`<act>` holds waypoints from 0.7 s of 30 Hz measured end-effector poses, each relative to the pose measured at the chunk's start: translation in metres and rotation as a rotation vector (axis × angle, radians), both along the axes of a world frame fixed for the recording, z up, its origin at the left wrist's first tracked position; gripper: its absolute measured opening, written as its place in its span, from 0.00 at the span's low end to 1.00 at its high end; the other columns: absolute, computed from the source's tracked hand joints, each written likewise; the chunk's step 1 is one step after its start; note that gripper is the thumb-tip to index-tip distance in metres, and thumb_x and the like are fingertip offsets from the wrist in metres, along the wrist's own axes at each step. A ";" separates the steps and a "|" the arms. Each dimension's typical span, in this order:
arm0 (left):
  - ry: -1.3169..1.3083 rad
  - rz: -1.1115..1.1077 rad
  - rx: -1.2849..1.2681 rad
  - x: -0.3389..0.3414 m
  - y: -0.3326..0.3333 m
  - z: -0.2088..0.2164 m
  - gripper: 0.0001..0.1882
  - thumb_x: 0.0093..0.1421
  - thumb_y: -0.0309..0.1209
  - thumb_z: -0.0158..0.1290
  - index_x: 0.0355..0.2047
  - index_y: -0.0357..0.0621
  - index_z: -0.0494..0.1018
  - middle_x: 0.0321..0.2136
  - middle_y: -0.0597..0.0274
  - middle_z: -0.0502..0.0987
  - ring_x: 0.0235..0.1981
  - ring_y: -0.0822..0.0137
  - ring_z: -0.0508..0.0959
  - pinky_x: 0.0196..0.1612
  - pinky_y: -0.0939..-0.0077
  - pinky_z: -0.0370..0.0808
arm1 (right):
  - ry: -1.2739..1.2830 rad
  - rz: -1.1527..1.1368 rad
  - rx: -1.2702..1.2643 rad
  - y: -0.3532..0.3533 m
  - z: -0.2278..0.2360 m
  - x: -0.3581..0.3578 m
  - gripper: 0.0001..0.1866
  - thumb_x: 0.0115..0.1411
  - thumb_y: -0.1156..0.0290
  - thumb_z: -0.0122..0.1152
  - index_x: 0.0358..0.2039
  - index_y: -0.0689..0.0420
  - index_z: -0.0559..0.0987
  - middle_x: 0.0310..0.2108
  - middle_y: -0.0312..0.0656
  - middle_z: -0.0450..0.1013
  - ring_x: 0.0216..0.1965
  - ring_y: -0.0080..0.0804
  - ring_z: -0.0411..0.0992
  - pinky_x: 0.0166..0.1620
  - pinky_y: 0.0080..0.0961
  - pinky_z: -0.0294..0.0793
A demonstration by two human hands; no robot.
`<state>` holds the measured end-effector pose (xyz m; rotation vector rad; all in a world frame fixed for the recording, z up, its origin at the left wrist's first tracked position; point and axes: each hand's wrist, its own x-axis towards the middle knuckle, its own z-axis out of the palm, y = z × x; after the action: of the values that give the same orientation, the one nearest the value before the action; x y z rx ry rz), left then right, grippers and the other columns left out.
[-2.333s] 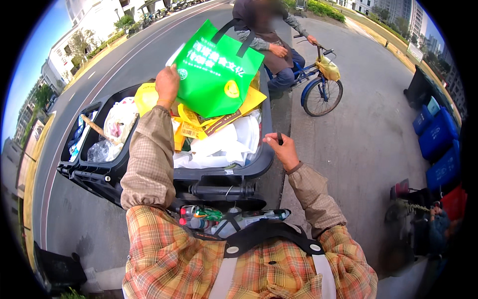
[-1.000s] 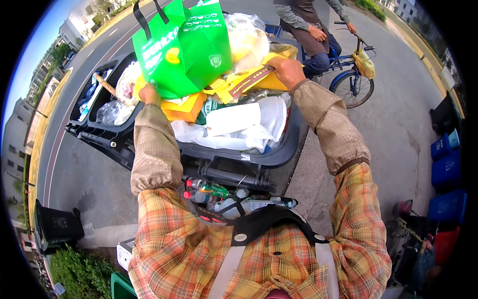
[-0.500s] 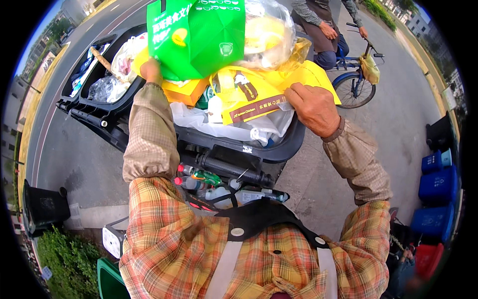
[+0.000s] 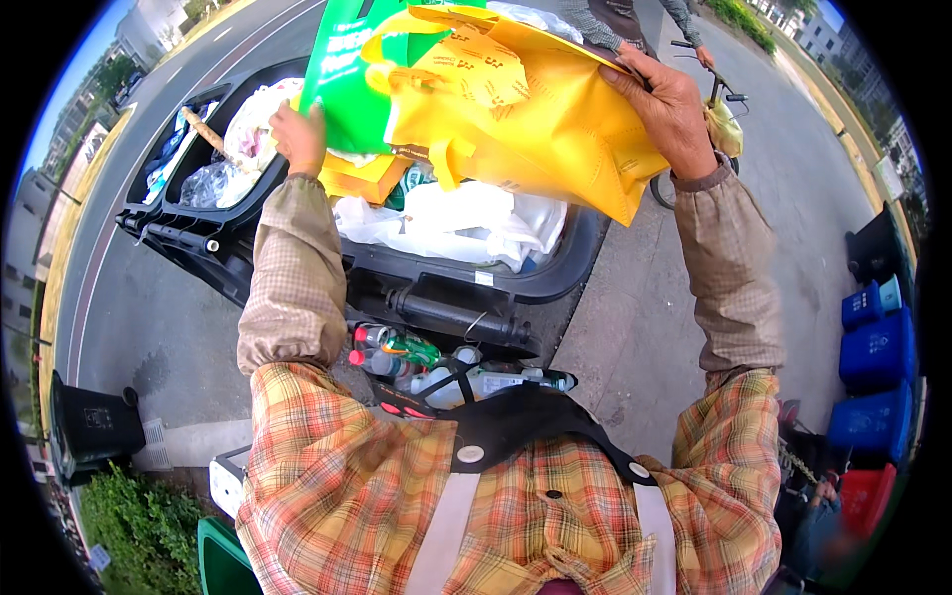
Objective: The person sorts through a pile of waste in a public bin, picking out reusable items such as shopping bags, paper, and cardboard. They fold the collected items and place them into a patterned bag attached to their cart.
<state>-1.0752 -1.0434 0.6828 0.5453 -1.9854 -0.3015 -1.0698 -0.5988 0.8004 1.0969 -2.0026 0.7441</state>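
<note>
- Bin: white plastic and orange box inside.
- Left bin: white bag, clear bag, stick.
- Yellow bag: above the bin, handles leftward, long axis sloping down rightward; partly hides green bag.
- Right hand: fingers pinch yellow bag's upper right edge.
- Left hand: beside green bag's edge; cannot tell whether fingers pinch it.
- Bottles: below the bin.

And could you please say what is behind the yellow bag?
Behind the yellow bag, part of a green bag, pale plastic and another person show; whatever else it covers is hidden.
</note>
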 end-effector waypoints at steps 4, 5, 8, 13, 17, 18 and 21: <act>0.245 -0.538 -0.025 0.078 0.072 0.034 0.12 0.56 0.25 0.49 0.41 0.38 0.67 0.38 0.52 0.69 0.37 0.59 0.72 0.40 0.69 0.70 | -0.574 0.147 -0.310 0.037 0.006 -0.007 0.11 0.56 0.65 0.58 0.34 0.58 0.76 0.28 0.36 0.75 0.28 0.23 0.72 0.37 0.21 0.70; 0.258 -0.660 0.141 0.093 0.087 0.029 0.10 0.58 0.27 0.49 0.39 0.37 0.69 0.35 0.55 0.71 0.35 0.66 0.73 0.36 0.76 0.71 | -0.697 0.189 -0.401 0.046 0.007 -0.010 0.12 0.56 0.64 0.58 0.35 0.59 0.76 0.30 0.36 0.75 0.29 0.21 0.73 0.38 0.21 0.71; 0.077 -1.004 0.627 0.125 0.134 0.004 0.13 0.60 0.35 0.49 0.38 0.37 0.71 0.30 0.64 0.74 0.30 0.75 0.73 0.32 0.82 0.71 | -0.868 0.296 -0.607 0.077 0.009 -0.034 0.15 0.56 0.68 0.58 0.43 0.62 0.73 0.34 0.40 0.74 0.32 0.25 0.74 0.34 0.19 0.75; 0.031 -1.334 1.242 0.173 0.193 0.006 0.33 0.59 0.50 0.46 0.57 0.41 0.56 0.49 0.55 0.66 0.49 0.65 0.68 0.50 0.71 0.65 | -1.304 0.266 -0.945 0.057 -0.045 -0.014 0.14 0.57 0.71 0.55 0.42 0.66 0.72 0.39 0.47 0.74 0.35 0.32 0.75 0.38 0.25 0.76; 0.031 -1.130 0.999 0.178 0.198 0.008 0.24 0.59 0.36 0.50 0.53 0.38 0.61 0.44 0.61 0.70 0.42 0.75 0.70 0.45 0.79 0.68 | -1.583 0.195 -0.846 0.041 -0.146 0.023 0.14 0.56 0.67 0.57 0.39 0.64 0.73 0.27 0.41 0.75 0.17 0.22 0.69 0.14 0.15 0.58; 0.004 -1.194 1.180 0.181 0.192 0.012 0.19 0.59 0.33 0.51 0.48 0.36 0.66 0.38 0.63 0.74 0.36 0.77 0.73 0.38 0.84 0.71 | -1.580 0.002 -0.712 0.043 -0.160 0.030 0.16 0.55 0.64 0.59 0.37 0.64 0.74 0.25 0.40 0.74 0.17 0.22 0.68 0.16 0.15 0.59; -0.094 -1.142 1.235 0.184 0.169 -0.008 0.15 0.57 0.31 0.53 0.43 0.35 0.71 0.36 0.61 0.76 0.33 0.75 0.76 0.38 0.82 0.73 | -1.023 -0.349 -0.423 0.041 -0.187 0.048 0.24 0.51 0.51 0.61 0.30 0.64 0.77 0.20 0.39 0.74 0.21 0.24 0.69 0.25 0.19 0.65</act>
<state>-0.8912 -0.8741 0.6749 0.0469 -1.8016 -2.2849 -1.0219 -0.5576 0.6133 0.0488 -2.5352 1.6447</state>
